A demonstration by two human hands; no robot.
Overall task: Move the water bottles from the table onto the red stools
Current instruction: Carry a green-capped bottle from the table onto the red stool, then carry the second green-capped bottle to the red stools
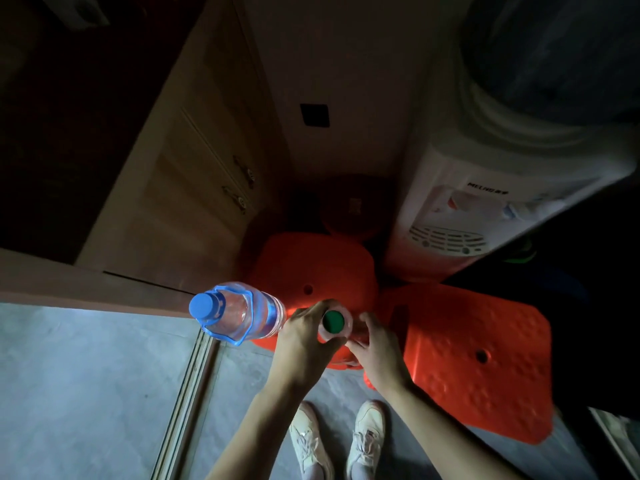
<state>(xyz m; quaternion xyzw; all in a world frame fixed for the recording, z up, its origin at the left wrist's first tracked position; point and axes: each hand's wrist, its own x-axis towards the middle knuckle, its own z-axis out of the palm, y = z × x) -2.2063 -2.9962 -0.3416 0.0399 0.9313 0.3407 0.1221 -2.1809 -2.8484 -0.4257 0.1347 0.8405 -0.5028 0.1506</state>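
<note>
Two red stools stand on the floor below me, a left stool [313,268] and a right stool [485,362]. A large clear bottle with a blue cap and blue carry handle [235,311] stands on the left stool's near-left corner. A second bottle with a green cap [333,321] stands at the left stool's front edge. My left hand [304,341] wraps its shoulder from the left. My right hand [377,348] holds its side from the right. The bottle's body is hidden by both hands.
A white water dispenser [467,202] stands right behind the stools. A wooden cabinet [194,174] with handles lines the left side. A dark round object [349,206] lies behind the left stool. My white shoes [339,441] are on the grey floor.
</note>
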